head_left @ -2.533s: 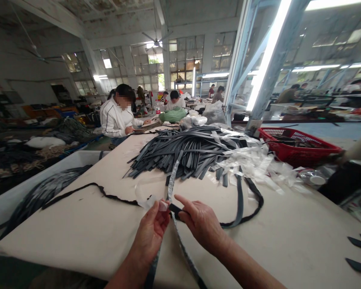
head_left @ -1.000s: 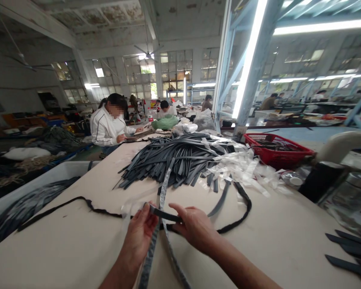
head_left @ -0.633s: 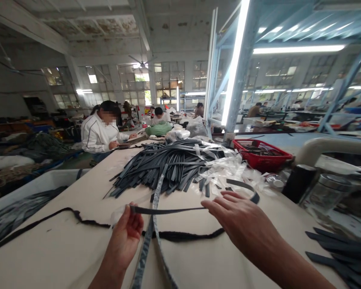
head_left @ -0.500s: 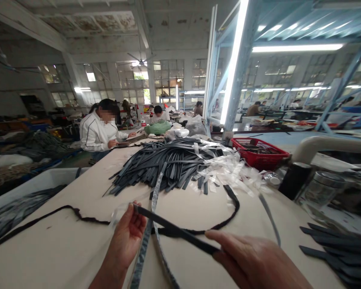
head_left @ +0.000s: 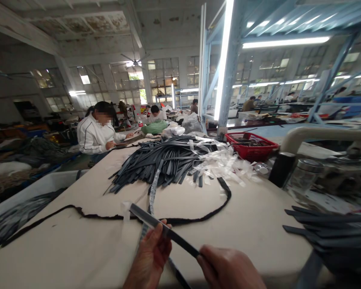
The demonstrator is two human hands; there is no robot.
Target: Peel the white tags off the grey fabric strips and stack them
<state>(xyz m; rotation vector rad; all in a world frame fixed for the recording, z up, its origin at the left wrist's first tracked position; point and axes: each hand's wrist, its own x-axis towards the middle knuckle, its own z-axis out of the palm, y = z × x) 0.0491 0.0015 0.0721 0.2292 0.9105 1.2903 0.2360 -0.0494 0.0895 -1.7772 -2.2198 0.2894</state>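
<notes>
"Dark grey strip (head_left: 183, 243): where is it found?"

"It is held on a slant at the lower centre of the frame, above the pale table (head_left: 93, 237), between two bare hands."

"How are the fingers set?"

"By the left hand (head_left: 153, 251), the strip is pinched part-way along, with the thumb laid on top and no gap left. By the right hand (head_left: 230, 265), farther right and lower, it is gripped in curled fingers; the exact placing of those fingertips cannot be told, as they are blurred and turned from view."

"What has just changed?"

"In the view from half a second earlier, the strip's end is pinched by the left hand. Now that end is left free, jutting past the thumb toward the upper left, and the stretch between the hands is shortened. A piece of clear film (head_left: 126, 211) is seen by the free end; whether the two are touching cannot be told."

"What is meant by that?"

"The hold is judged to be shifted from the end to the body of the strip, with control shared by both hands."

"And around them?"

"At the frame's centre, a heap of similar strips (head_left: 156, 160) is spread, with white film scraps (head_left: 219, 162) strewn at its right. A black band (head_left: 227, 196) is curved beyond the hands."
</notes>
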